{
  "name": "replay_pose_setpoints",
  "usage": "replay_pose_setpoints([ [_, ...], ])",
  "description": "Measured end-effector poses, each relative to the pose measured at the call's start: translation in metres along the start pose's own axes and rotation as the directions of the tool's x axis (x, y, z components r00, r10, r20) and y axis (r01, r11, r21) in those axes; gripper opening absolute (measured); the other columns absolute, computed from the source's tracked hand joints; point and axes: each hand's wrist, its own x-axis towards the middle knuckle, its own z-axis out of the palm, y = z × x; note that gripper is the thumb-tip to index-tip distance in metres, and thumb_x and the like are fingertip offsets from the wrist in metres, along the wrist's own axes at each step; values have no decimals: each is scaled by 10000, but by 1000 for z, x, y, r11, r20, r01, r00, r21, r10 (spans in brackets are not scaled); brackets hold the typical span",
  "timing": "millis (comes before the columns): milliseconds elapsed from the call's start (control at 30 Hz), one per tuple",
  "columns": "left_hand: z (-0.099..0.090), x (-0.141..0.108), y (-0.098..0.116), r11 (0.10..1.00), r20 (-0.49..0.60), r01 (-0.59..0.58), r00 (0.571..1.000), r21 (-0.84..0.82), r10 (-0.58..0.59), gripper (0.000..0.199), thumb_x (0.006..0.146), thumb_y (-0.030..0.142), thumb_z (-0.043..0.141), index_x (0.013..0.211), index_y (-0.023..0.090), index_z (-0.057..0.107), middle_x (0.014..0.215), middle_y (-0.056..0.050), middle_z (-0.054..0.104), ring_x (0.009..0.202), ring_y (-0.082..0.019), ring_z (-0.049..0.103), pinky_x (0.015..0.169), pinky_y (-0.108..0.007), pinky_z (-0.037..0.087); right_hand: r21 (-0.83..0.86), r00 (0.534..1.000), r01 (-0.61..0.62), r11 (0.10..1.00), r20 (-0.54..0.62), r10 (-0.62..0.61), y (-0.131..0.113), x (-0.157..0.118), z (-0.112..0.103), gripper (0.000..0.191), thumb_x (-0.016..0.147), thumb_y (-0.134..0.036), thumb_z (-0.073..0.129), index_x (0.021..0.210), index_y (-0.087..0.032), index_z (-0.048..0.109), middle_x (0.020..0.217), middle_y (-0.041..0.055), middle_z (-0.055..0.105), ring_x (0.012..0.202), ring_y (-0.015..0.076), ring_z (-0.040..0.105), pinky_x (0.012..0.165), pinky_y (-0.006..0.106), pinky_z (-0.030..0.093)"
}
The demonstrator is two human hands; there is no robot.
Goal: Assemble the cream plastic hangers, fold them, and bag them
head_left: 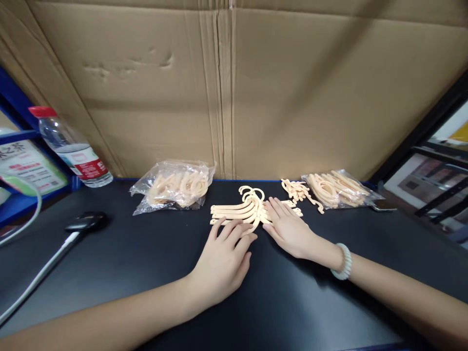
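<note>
Several cream plastic hangers point(234, 210) lie in an overlapping row on the black table, their hooks bunched at the back. My left hand point(223, 261) rests at their near left side, fingers spread and bent, the tips touching the lowest arm. Across the right arms lies my right hand point(290, 226), flat with its fingers stretched out, hiding much of them. A coiled pale bracelet point(341, 262) circles the right wrist. Just beyond that hand is a small heap of loose cream hook-shaped pieces point(298, 190).
Clear bags with cream parts stand at the back left point(175, 185) and back right point(340, 189). A cardboard wall point(292, 87) closes off the rear. On the left are a bottle point(78, 151), a black device point(86, 222) and its white cable point(44, 273).
</note>
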Motion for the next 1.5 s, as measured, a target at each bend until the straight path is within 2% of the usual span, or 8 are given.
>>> replay_pose_setpoints([
  [300, 2, -1, -1, 999, 17, 40, 999, -35, -39, 315, 874, 166, 494, 1172, 209, 590, 1275, -98, 603, 1246, -303, 489, 1083, -572, 291, -23, 1000, 12, 1000, -8, -12, -1, 42, 7, 641, 983, -398, 269, 1432, 51, 354, 1502, 265, 336, 1428, 345, 258, 1162, 487, 251],
  [500, -1, -1, -2, 995, 48, 58, 997, -75, -55, 317, 870, 165, 499, 1172, 200, 587, 1263, -103, 600, 1228, -301, 493, 1063, -555, 329, -21, 1000, 12, 1000, -1, -12, 13, 55, 6, 647, 980, -413, 284, 1419, 54, 371, 1480, 275, 368, 1414, 353, 289, 1157, 494, 263],
  [733, 0, 0, -3, 996, 87, 76, 994, -43, -72, 357, 888, 199, 491, 1234, 198, 576, 1341, -113, 574, 1290, -301, 463, 1094, -558, 310, -12, 1000, 14, 1000, -4, -14, 29, 43, 5, 643, 988, -409, 266, 1427, 48, 369, 1496, 267, 347, 1422, 343, 276, 1162, 484, 258],
  [867, 2, 4, -15, 997, 194, 49, 979, 57, -59, 482, 932, 358, 466, 1372, 160, 480, 1488, -139, 443, 1393, -336, 348, 1116, -612, 244, -4, 999, 14, 1000, -30, -14, 33, 38, 6, 638, 990, -411, 264, 1429, 41, 371, 1487, 261, 369, 1410, 342, 306, 1158, 489, 266],
  [1033, 1, 10, -35, 985, 249, 109, 958, 136, -141, 590, 946, 520, 390, 1418, 169, 440, 1524, -127, 387, 1417, -343, 308, 1128, -615, 226, 9, 996, 50, 999, -75, -49, 37, 40, 7, 588, 977, -416, 339, 1416, -34, 418, 1468, 216, 426, 1394, 320, 349, 1143, 493, 304],
  [1267, 2, 10, -37, 981, 186, 122, 971, 152, -150, 504, 936, 455, 442, 1361, 191, 498, 1482, -130, 449, 1397, -348, 341, 1114, -625, 256, -74, 971, 131, 989, -191, -143, 25, 33, -9, 464, 939, -351, 519, 1320, -86, 526, 1374, 154, 542, 1327, 314, 408, 1132, 470, 306],
  [1367, 2, 9, -36, 983, 152, 104, 980, 150, -126, 451, 929, 405, 465, 1320, 189, 529, 1448, -137, 485, 1378, -340, 373, 1108, -618, 277, -197, 939, 178, 964, -258, -226, 15, 23, -13, 323, 922, -244, 546, 1205, -98, 597, 1245, 146, 616, 1181, 305, 508, 1030, 449, 401],
  [1500, 1, 9, -35, 986, 132, 84, 986, 146, -104, 401, 915, 354, 484, 1270, 185, 562, 1424, -142, 505, 1360, -335, 398, 1109, -608, 282, -315, 931, 142, 938, -279, -235, 8, 4, -13, 247, 917, -163, 525, 1129, -87, 625, 1069, 140, 660, 998, 275, 575, 853, 397, 469],
])
